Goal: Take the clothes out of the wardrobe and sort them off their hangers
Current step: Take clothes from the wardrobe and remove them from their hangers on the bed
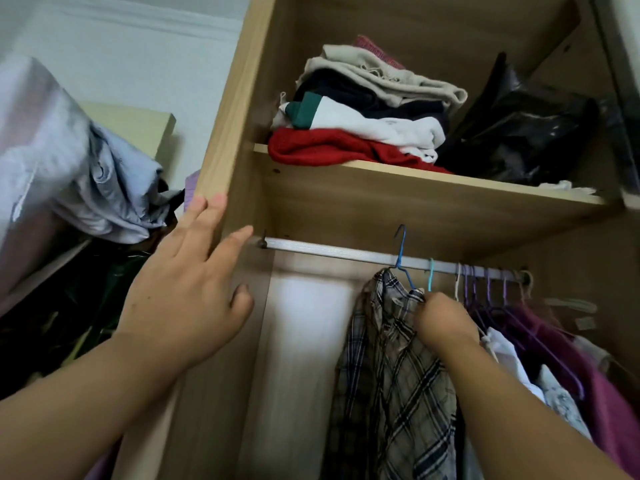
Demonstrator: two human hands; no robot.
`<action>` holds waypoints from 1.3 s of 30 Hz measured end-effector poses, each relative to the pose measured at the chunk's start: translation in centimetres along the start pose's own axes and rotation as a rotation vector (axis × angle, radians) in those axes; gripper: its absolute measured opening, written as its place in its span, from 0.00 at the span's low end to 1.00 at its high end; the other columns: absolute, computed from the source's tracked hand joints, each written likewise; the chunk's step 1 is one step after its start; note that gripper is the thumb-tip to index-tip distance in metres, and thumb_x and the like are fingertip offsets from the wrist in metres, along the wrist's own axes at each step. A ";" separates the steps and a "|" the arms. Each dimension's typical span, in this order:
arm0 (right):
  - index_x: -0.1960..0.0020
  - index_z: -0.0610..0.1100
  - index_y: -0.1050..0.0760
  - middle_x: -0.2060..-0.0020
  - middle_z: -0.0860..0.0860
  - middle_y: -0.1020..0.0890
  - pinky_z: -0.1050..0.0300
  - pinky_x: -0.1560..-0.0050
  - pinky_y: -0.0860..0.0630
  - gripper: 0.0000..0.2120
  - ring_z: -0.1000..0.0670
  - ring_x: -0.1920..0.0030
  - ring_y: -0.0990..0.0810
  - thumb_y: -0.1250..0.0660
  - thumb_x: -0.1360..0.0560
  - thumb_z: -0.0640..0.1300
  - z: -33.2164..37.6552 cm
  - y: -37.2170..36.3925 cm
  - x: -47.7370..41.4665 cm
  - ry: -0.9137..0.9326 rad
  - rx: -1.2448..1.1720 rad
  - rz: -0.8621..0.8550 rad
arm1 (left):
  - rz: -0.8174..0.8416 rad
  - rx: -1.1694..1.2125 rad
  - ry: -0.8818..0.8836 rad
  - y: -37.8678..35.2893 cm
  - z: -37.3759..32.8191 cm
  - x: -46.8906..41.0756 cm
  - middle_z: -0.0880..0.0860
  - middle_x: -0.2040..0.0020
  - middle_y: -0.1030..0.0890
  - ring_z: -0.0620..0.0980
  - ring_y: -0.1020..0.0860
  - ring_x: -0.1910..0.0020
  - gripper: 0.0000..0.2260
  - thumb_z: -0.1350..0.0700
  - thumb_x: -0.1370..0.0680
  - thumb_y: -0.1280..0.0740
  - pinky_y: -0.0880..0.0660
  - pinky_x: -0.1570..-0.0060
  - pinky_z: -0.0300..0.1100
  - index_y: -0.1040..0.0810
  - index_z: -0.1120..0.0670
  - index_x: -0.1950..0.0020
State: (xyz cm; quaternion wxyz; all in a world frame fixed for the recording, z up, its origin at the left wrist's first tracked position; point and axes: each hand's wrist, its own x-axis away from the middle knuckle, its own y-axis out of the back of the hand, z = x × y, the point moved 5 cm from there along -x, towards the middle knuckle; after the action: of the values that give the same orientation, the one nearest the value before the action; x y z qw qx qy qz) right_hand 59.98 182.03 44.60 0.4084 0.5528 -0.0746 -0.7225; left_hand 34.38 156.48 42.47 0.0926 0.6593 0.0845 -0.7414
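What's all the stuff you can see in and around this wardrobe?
Plaid shirt: one, beige and black, on the blue hanger.
Rail: one, silver, under the shelf.
Folded clothes: one stack, beige, navy, white, red, on the shelf.
Black bag: one, right of the stack.
Hung clothes: several, purple and white, right end of rail.
Left hand: open, fingertips on the wardrobe edge.
Right hand: closed on the plaid shirt.

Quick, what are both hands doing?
Left hand: open, fingers on the wardrobe's side panel.
Right hand: closed on the plaid shirt.
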 end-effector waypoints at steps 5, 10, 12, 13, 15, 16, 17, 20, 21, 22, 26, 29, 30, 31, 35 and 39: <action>0.48 0.43 0.24 0.51 0.40 0.19 0.55 0.58 0.29 0.09 0.39 0.51 0.21 0.41 0.24 0.43 -1.6 3.1 2.7 0.104 -0.001 -0.019 | 0.026 -0.015 -0.034 0.5 -0.4 0.0 0.64 0.28 0.36 0.64 0.39 0.27 0.27 0.51 0.32 0.42 0.36 0.32 0.57 0.25 0.58 0.35; 0.50 0.45 0.24 0.52 0.43 0.18 0.53 0.57 0.28 0.09 0.40 0.50 0.20 0.40 0.22 0.49 -4.7 7.1 7.3 0.192 0.090 -0.032 | 0.113 -0.009 -0.134 0.0 -2.8 1.1 0.63 0.29 0.32 0.64 0.39 0.27 0.27 0.49 0.33 0.39 0.38 0.35 0.61 0.23 0.57 0.36; 0.51 0.47 0.25 0.52 0.45 0.18 0.53 0.56 0.27 0.09 0.41 0.49 0.21 0.39 0.23 0.51 -6.2 8.4 9.5 0.203 0.124 -0.015 | 0.109 0.099 -0.170 -0.1 -5.2 1.8 0.62 0.30 0.31 0.63 0.38 0.28 0.26 0.48 0.35 0.38 0.36 0.36 0.61 0.22 0.55 0.38; 0.50 0.48 0.25 0.52 0.46 0.18 0.53 0.56 0.26 0.09 0.42 0.49 0.21 0.38 0.23 0.52 -6.8 9.0 10.8 0.206 0.150 -0.007 | 0.115 0.177 -0.195 -0.4 -6.6 2.3 0.62 0.31 0.30 0.63 0.37 0.28 0.26 0.49 0.35 0.37 0.35 0.36 0.60 0.22 0.54 0.39; 0.51 0.49 0.26 0.53 0.48 0.17 0.52 0.55 0.25 0.09 0.43 0.50 0.20 0.38 0.23 0.53 -8.0 10.2 13.7 0.228 0.197 0.022 | 0.182 0.326 -0.235 -1.6 -9.3 3.6 0.60 0.33 0.27 0.62 0.34 0.29 0.25 0.50 0.36 0.33 0.33 0.37 0.60 0.22 0.52 0.39; 0.51 0.50 0.26 0.54 0.49 0.17 0.51 0.55 0.25 0.09 0.43 0.50 0.20 0.39 0.23 0.54 -8.5 10.7 15.3 0.239 0.228 0.036 | 0.243 0.381 -0.242 -2.5 -10.6 4.3 0.58 0.32 0.27 0.60 0.35 0.29 0.25 0.50 0.34 0.33 0.34 0.36 0.59 0.23 0.51 0.37; 0.49 0.50 0.26 0.53 0.49 0.17 0.51 0.55 0.25 0.10 0.44 0.51 0.20 0.39 0.23 0.55 -9.1 11.2 17.1 0.240 0.266 0.046 | 0.327 0.431 -0.243 -3.4 -11.8 5.2 0.56 0.30 0.30 0.58 0.36 0.28 0.26 0.50 0.32 0.33 0.36 0.34 0.57 0.27 0.49 0.33; 0.41 0.55 0.26 0.50 0.51 0.17 0.53 0.54 0.25 0.14 0.45 0.50 0.20 0.40 0.23 0.57 -10.2 12.9 22.8 0.199 0.377 0.060 | 0.587 0.569 -0.214 -7.1 -15.2 8.8 0.50 0.26 0.36 0.52 0.37 0.27 0.28 0.50 0.25 0.37 0.36 0.31 0.50 0.40 0.48 0.25; 0.41 0.56 0.26 0.50 0.53 0.17 0.54 0.55 0.25 0.13 0.46 0.51 0.19 0.39 0.23 0.57 -10.4 13.4 24.7 0.179 0.389 0.063 | 0.654 0.621 -0.199 -8.0 -16.2 10.1 0.51 0.26 0.35 0.53 0.33 0.30 0.28 0.51 0.24 0.37 0.33 0.34 0.49 0.41 0.49 0.25; 0.42 0.57 0.26 0.52 0.54 0.16 0.55 0.57 0.26 0.12 0.47 0.53 0.19 0.38 0.24 0.57 -10.4 13.9 27.0 0.149 0.405 0.069 | 0.719 0.692 -0.190 -8.7 -17.3 11.7 0.53 0.27 0.33 0.55 0.30 0.32 0.28 0.52 0.23 0.38 0.30 0.37 0.49 0.43 0.51 0.24; 0.41 0.59 0.32 0.57 0.56 0.17 0.57 0.63 0.25 0.16 0.51 0.62 0.19 0.32 0.26 0.53 -8.9 15.9 36.1 0.014 0.496 0.065 | 0.874 0.980 -0.199 -9.0 -21.1 18.4 0.57 0.35 0.26 0.58 0.27 0.38 0.20 0.50 0.21 0.38 0.28 0.44 0.49 0.35 0.53 0.31; 0.42 0.60 0.30 0.63 0.56 0.17 0.59 0.65 0.27 0.14 0.53 0.63 0.20 0.32 0.27 0.54 -7.0 17.1 43.8 -0.208 0.568 0.080 | 0.941 1.203 -0.241 -7.0 -22.6 22.7 0.58 0.53 0.24 0.60 0.24 0.51 0.08 0.52 0.20 0.39 0.27 0.54 0.48 0.28 0.55 0.54; 0.44 0.59 0.27 0.64 0.57 0.18 0.59 0.65 0.28 0.12 0.53 0.63 0.21 0.33 0.26 0.53 -6.1 17.3 46.6 -0.278 0.597 0.081 | 0.958 1.254 -0.295 -5.9 -22.9 24.0 0.56 0.60 0.27 0.60 0.24 0.57 0.12 0.52 0.20 0.39 0.28 0.59 0.48 0.33 0.54 0.62; 0.46 0.57 0.24 0.64 0.57 0.19 0.59 0.65 0.29 0.09 0.52 0.62 0.20 0.33 0.26 0.53 -5.2 17.5 48.9 -0.334 0.611 0.076 | 0.953 1.307 -0.335 -4.9 -23.0 25.0 0.54 0.65 0.30 0.57 0.26 0.62 0.16 0.52 0.20 0.39 0.32 0.65 0.46 0.37 0.53 0.66; 0.49 0.50 0.23 0.56 0.48 0.17 0.55 0.60 0.30 0.09 0.44 0.54 0.21 0.38 0.23 0.53 -1.0 18.5 59.5 -0.643 0.737 -0.017 | 0.867 1.593 -0.365 1.9 -21.8 28.3 0.46 0.71 0.35 0.44 0.35 0.74 0.19 0.55 0.23 0.34 0.46 0.74 0.39 0.39 0.53 0.68; 0.49 0.49 0.28 0.53 0.44 0.19 0.54 0.62 0.32 0.11 0.41 0.51 0.21 0.41 0.22 0.57 2.4 19.6 69.6 -0.987 0.839 0.032 | 0.880 1.748 -0.546 9.2 -21.5 31.3 0.50 0.66 0.28 0.57 0.25 0.64 0.08 0.54 0.24 0.32 0.40 0.70 0.42 0.26 0.54 0.62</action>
State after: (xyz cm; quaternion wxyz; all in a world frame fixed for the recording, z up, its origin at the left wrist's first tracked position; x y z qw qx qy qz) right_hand 63.99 121.53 5.10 0.0859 0.2673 -0.5378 -0.7949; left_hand 53.81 152.09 8.82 -0.1412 0.2766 -0.7615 -0.5689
